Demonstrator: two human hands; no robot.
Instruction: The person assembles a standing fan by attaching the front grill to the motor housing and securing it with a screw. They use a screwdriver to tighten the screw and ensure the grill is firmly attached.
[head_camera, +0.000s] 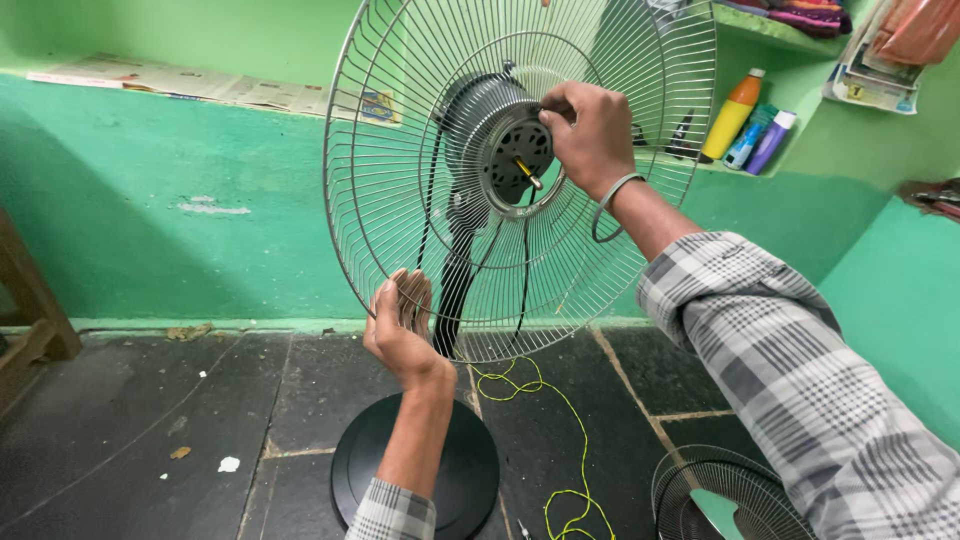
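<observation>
Rear wire fan guard (400, 180) up on the pedestal fan, blade off, motor shaft (527, 172) bare. Left hand (400, 325) gripping the guard's lower rim, fingers curled through the wires. Right hand (590, 135) pinching the guard's centre ring at the motor face (515, 155). Best to brace the rim steady, keep ring flush, turn evenly. Spare grille (725, 495) and yellow cord (560, 420) on floor beside round base (470, 480).
</observation>
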